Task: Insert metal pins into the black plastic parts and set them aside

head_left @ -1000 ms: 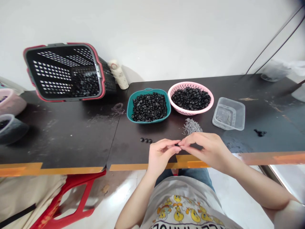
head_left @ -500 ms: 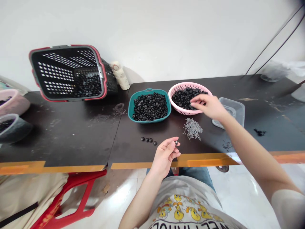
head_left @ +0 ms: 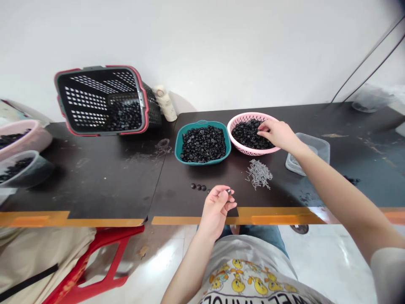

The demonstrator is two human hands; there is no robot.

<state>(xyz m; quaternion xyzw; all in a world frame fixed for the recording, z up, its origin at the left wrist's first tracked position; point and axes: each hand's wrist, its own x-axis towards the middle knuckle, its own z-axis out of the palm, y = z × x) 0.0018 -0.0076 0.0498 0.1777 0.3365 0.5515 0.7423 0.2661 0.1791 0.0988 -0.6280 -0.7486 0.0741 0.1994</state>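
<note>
My left hand (head_left: 218, 204) hovers over the near table edge, fingers pinched on a small black part (head_left: 228, 192). My right hand (head_left: 274, 133) reaches into the pink basket (head_left: 238, 145) full of small black round parts, fingertips curled down among them; what they grip is hidden. A teal basket (head_left: 179, 143) of similar black parts stands just left of the pink one. A pile of small grey metal pins (head_left: 259, 173) lies between the baskets and me. A short row of black parts (head_left: 198, 187) sits on the table left of my left hand.
A clear plastic tub (head_left: 318, 147) stands right of the pink basket. A black and red crate (head_left: 101, 99) lies tipped at the back left beside a white bottle (head_left: 165, 102). Two bowls (head_left: 22, 169) of black parts sit at far left. A red stool (head_left: 95, 261) stands under the dark table (head_left: 95, 177).
My right hand left my left hand and reached out to the pink basket, now dipping into it. My left hand stayed near the table edge with the small part.
</note>
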